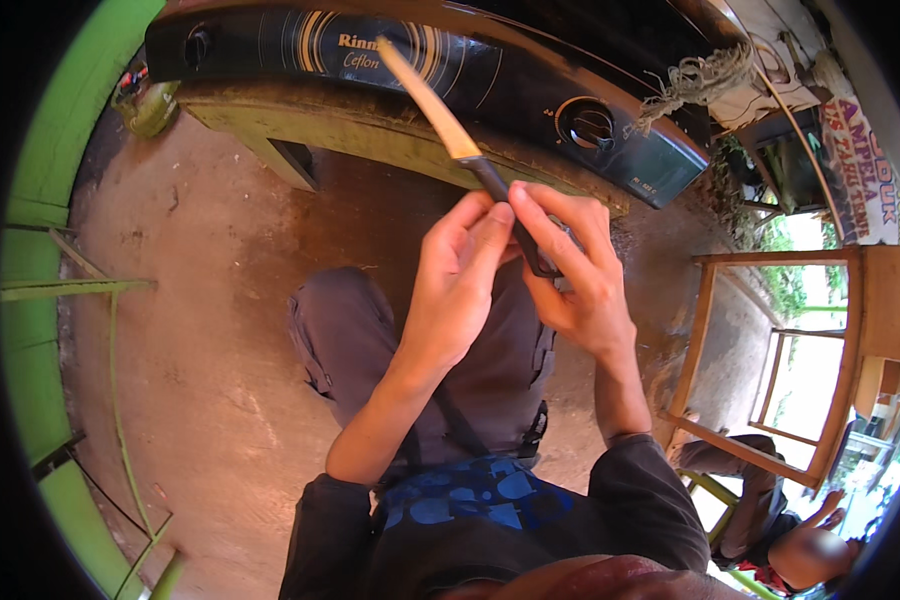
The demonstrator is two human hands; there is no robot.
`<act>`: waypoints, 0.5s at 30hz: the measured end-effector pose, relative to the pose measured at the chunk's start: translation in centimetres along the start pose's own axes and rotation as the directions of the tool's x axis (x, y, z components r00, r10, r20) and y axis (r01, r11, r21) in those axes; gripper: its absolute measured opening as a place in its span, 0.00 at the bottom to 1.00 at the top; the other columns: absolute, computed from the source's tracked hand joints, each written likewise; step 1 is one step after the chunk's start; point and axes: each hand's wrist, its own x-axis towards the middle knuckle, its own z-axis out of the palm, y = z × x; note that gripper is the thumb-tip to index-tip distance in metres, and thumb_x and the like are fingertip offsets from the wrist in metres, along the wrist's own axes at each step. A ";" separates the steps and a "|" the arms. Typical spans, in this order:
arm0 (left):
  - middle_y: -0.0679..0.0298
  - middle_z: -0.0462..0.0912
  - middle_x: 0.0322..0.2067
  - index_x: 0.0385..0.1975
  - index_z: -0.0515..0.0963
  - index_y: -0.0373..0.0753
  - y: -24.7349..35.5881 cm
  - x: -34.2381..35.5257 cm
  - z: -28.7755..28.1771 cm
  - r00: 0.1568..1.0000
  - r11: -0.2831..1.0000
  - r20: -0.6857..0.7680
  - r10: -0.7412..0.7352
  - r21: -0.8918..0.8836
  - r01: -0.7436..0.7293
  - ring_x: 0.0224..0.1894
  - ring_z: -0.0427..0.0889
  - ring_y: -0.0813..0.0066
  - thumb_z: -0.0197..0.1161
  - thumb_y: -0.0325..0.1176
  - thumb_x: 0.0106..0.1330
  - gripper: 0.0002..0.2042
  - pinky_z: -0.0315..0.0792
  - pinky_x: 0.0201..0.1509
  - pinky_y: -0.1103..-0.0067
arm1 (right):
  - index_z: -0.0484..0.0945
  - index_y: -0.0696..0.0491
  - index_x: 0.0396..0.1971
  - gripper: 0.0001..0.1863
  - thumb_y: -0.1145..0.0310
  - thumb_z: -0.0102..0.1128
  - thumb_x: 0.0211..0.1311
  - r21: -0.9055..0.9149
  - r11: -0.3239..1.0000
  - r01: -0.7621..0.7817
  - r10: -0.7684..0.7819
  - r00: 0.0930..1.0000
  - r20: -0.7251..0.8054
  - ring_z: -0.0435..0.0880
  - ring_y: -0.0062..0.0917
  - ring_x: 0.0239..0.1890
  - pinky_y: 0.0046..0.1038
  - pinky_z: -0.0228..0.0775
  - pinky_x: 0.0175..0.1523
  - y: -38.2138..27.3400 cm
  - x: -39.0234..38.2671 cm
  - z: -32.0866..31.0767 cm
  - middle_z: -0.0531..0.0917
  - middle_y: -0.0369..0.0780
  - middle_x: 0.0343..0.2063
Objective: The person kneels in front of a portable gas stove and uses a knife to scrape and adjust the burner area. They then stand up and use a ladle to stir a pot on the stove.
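Observation:
A knife (438, 118) with a long narrow blade and a black handle is held up in front of me, its tip pointing up and to the left. The fingers of my right hand (578, 262) are closed round the handle. My left hand (460, 272) meets it there, thumb and fingers pinched at the handle's upper part near the blade. Beyond the blade stands a black gas stove (510, 75) with a round knob (584, 122) on its right side. Part of the handle is hidden behind my fingers.
The stove rests on a worn wooden table (370, 140). A green gas cylinder (150, 108) stands at the far left, by a green wall (35, 330). On the right are a wooden frame (695, 330) and a seated person (770, 520). Bundled string (705, 80) hangs beside the stove.

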 end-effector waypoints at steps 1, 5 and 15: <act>0.65 0.84 0.43 0.57 0.78 0.32 0.5 0.2 -0.1 0.999 0.998 -0.011 0.052 0.045 -0.051 0.46 0.84 0.81 0.52 0.35 0.87 0.14 0.78 0.56 0.79 | 0.83 0.51 0.65 0.39 0.87 0.64 0.48 0.037 0.999 -0.037 0.038 0.998 -0.048 0.81 0.33 0.53 0.33 0.73 0.55 0.2 0.3 -0.6 0.81 0.44 0.57; 0.68 0.75 0.34 0.58 0.73 0.34 2.7 0.1 -2.1 0.980 0.933 -0.062 0.187 0.324 -0.157 0.36 0.80 0.81 0.45 0.36 0.88 0.14 0.78 0.46 0.80 | 0.84 0.51 0.63 0.31 0.87 0.63 0.58 0.053 0.973 -0.224 0.229 0.924 -0.306 0.83 0.33 0.43 0.32 0.78 0.49 2.7 0.7 -2.1 0.80 0.44 0.47; 0.78 0.65 0.24 0.56 0.81 0.35 9.0 0.3 -3.7 0.934 0.317 -0.062 0.352 0.947 -0.057 0.25 0.61 0.90 0.52 0.35 0.85 0.14 0.54 0.29 0.85 | 0.79 0.55 0.40 0.12 0.73 0.70 0.58 -0.233 0.970 -0.075 0.008 0.960 -0.278 0.88 0.36 0.38 0.37 0.81 0.38 7.8 3.8 -2.3 0.84 0.40 0.32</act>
